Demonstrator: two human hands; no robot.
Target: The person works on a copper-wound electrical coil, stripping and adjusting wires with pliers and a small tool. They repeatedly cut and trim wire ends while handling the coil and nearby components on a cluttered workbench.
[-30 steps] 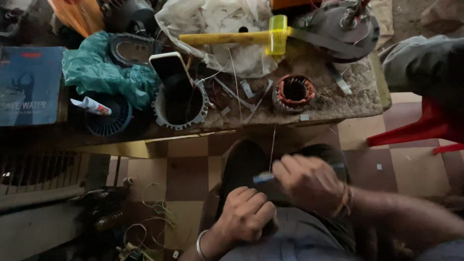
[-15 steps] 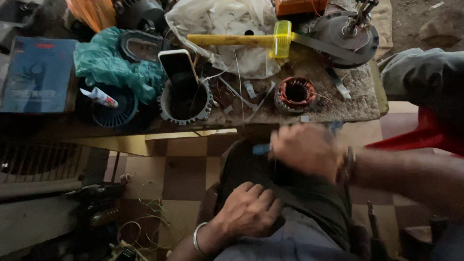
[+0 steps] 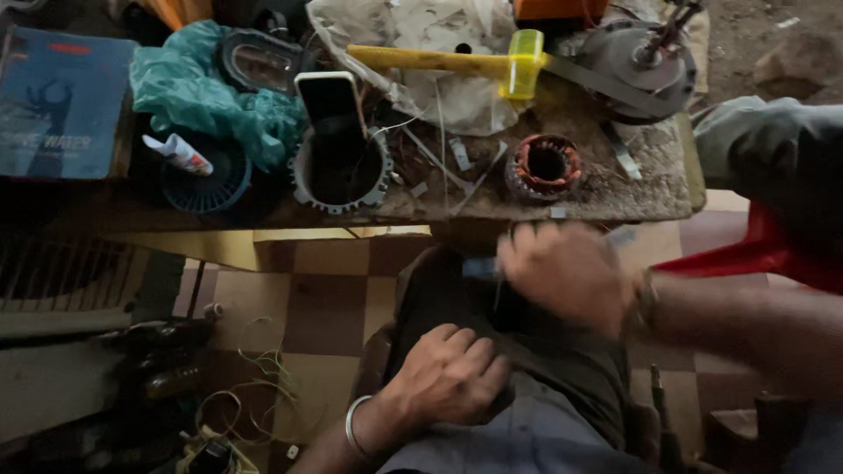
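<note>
Head view: the right hand [image 3: 566,276] is blurred just below the edge of the surface [image 3: 615,197], at about 3 o'clock from the frame's centre. Its grip is closed around a thin bluish tool [image 3: 479,268] whose tip pokes out toward 9 o'clock; what kind of tool it is cannot be told. The left hand [image 3: 452,377] sits at 6 o'clock, fingers curled down and pressed on a dark bulky object [image 3: 527,351] lying across the lap; whether it clasps anything is unclear.

Judging from the blur, the right hand is in quick motion, and the tool tip could slip off the dark object toward the left hand's knuckles, which lie close beneath it.

On the surface, at 12 o'clock, a ribbed metal motor housing [image 3: 341,171] stands open with a phone [image 3: 327,96] propped upright in it. At 1 o'clock a stator ring [image 3: 544,165] with copper winding has an empty bore. At 10 o'clock a blue ribbed round part [image 3: 206,180] carries a small white tube [image 3: 178,154] across its rim, beside a crumpled teal cloth [image 3: 202,92]. A yellow mallet [image 3: 479,63] lies on a pale plastic sheet [image 3: 421,35] at the far edge.
</note>
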